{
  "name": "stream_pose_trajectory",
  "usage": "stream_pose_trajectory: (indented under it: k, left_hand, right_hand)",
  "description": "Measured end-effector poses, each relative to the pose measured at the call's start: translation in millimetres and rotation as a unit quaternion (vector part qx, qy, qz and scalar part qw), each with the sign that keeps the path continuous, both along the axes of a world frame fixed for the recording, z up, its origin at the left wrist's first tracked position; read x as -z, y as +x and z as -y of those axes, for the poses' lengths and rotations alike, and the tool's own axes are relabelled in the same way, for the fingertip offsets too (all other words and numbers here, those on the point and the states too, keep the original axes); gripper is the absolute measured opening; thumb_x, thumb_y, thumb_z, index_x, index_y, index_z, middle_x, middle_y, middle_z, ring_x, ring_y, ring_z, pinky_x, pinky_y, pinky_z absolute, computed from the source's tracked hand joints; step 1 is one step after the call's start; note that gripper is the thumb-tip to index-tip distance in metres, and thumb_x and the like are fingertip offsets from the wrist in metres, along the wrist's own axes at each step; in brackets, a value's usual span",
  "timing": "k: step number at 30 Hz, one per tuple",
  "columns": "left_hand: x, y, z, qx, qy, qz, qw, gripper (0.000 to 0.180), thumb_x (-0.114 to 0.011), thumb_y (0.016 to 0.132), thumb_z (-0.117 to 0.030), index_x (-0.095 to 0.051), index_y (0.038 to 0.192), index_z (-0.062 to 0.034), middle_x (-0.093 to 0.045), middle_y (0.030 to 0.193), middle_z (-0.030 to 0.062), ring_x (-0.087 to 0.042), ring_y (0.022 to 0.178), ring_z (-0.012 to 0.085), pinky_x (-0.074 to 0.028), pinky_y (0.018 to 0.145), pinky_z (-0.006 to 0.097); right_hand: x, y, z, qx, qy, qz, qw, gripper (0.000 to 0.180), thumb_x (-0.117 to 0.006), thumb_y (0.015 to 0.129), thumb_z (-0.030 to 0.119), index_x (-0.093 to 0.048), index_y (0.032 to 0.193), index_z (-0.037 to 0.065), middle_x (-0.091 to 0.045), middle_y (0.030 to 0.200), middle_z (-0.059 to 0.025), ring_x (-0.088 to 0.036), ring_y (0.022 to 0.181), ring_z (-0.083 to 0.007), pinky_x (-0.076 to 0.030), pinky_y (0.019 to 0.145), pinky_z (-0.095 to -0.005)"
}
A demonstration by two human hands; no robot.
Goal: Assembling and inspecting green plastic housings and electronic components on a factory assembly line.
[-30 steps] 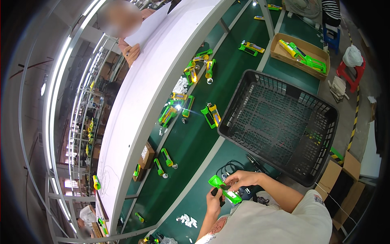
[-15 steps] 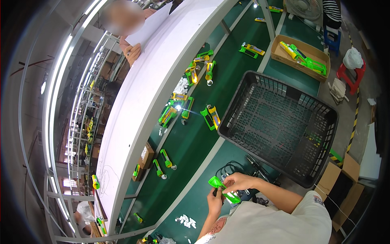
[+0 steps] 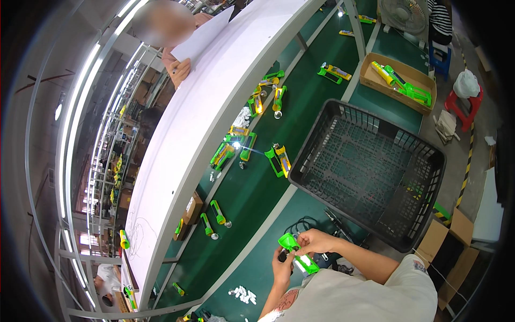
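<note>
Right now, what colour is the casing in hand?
The casing is mostly bright green; see the head view.

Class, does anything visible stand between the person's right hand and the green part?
Nothing visible does: the right hand touches the green part. Opposite, a small dark item shows at the left hand; whether it separates that hand from the part is unclear.

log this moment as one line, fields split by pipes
right hand: holding green casing | left hand: against casing, grip unclear | crate: ahead, right | white bits: bench, left of hands
</note>
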State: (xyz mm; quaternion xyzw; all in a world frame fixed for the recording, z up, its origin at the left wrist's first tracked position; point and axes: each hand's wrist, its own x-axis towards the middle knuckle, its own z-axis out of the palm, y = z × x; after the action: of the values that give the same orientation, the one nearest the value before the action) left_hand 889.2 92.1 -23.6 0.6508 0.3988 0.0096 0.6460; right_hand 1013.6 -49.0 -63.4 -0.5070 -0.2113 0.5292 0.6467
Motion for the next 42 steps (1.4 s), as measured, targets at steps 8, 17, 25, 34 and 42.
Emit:
stream_pose_trajectory:
  k: [8,17,25,34,42]
  left_hand:
    - [6.6,-2.8,-2.3,0.009,-0.02,-0.002,1.0,0.033,-0.071,0.085,-0.013,-0.053,0.11,-0.0031,-0.049,0.068,-0.0027,-0.042,0.05,0.0046,-0.031,0.042,0.021]
    - [12.0,-5.7,0.4,-0.016,-0.028,-0.025,0.999,0.015,-0.055,0.095,-0.017,-0.054,0.103,-0.0046,-0.055,0.076,0.0004,-0.05,0.057,0.0078,-0.039,0.049,0.022]
    - [31.1,-8.9,3.7,-0.081,-0.095,0.034,0.992,0.024,-0.051,0.095,-0.013,-0.057,0.115,-0.002,-0.062,0.098,0.006,-0.056,0.084,0.0138,-0.046,0.075,0.028]
    - [48.5,-3.6,13.6,-0.063,-0.077,0.047,0.994,0.018,-0.053,0.094,-0.018,-0.059,0.104,-0.0034,-0.055,0.084,0.0009,-0.047,0.076,0.0096,-0.039,0.068,0.025]
    - [45.9,1.4,-2.0,-0.1,-0.11,0.039,0.988,0.02,-0.054,0.095,-0.019,-0.06,0.108,-0.005,-0.056,0.083,0.0,-0.05,0.073,0.0079,-0.041,0.064,0.024]
  right_hand:
    - [-9.8,-3.3,-2.1,0.063,-0.052,0.149,0.985,0.031,-0.077,0.077,0.025,-0.059,0.075,0.0,-0.063,0.068,-0.0087,-0.06,0.062,-0.0156,-0.047,0.058,-0.0293]
    - [-7.7,-2.5,-8.2,0.021,-0.058,0.246,0.967,0.031,-0.072,0.083,0.025,-0.066,0.091,-0.004,-0.068,0.072,-0.0121,-0.066,0.062,-0.0159,-0.05,0.057,-0.0293]
    - [-129.4,100.7,-3.7,0.309,-0.002,0.536,0.786,0.025,-0.07,0.079,0.023,-0.065,0.094,0.002,-0.064,0.086,-0.0122,-0.062,0.08,-0.0304,-0.05,0.07,-0.0421]
    - [-259.5,215.5,-94.8,0.223,0.025,0.825,0.518,0.056,-0.066,0.081,0.033,-0.051,0.128,0.006,-0.045,0.14,-0.0161,-0.031,0.137,-0.0365,-0.017,0.112,-0.0606]
    - [-253.1,178.1,-136.4,0.192,-0.011,0.861,0.472,0.055,-0.068,0.077,0.035,-0.057,0.123,0.005,-0.053,0.115,-0.017,-0.045,0.121,-0.0327,-0.016,0.11,-0.065]
